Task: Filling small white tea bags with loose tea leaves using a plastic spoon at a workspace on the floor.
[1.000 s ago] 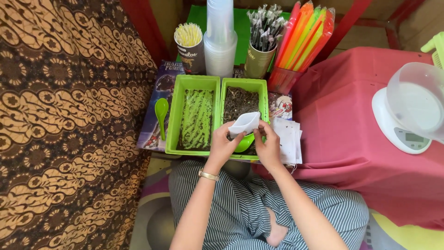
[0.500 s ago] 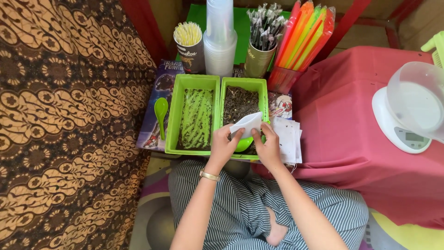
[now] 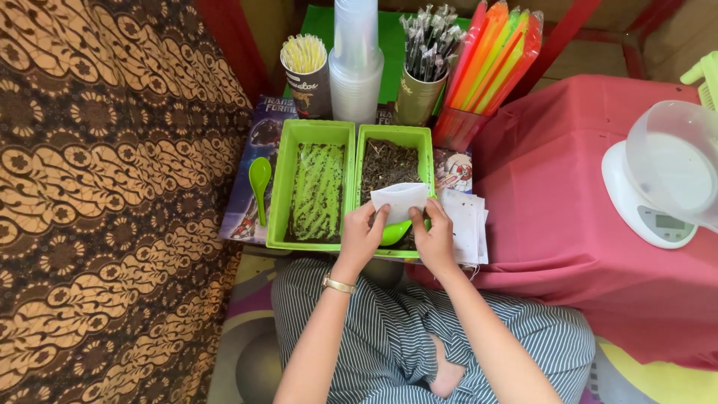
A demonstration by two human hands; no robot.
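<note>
My left hand [image 3: 363,238] and my right hand [image 3: 434,238] together hold a small white paper bag [image 3: 402,200] over the near end of the right green tray [image 3: 395,138], which is filled with dark loose leaves. A green spoon [image 3: 394,233] lies in that tray, partly hidden under my left fingers and the bag. The left green tray [image 3: 313,132] beside it holds green and dark strands. A stack of white paper bags [image 3: 465,224] lies right next to my right hand.
A second green spoon [image 3: 259,179] lies left of the trays. Behind them stand a cup of yellow straws [image 3: 306,69], stacked clear cups [image 3: 355,56], a cup of wrapped straws [image 3: 421,71] and orange bags [image 3: 486,60]. A white scale with a clear bowl [image 3: 662,183] sits on the red cloth.
Both hands have stayed at the near end of the right tray. The white bag has tilted and dropped slightly lower between my hands.
</note>
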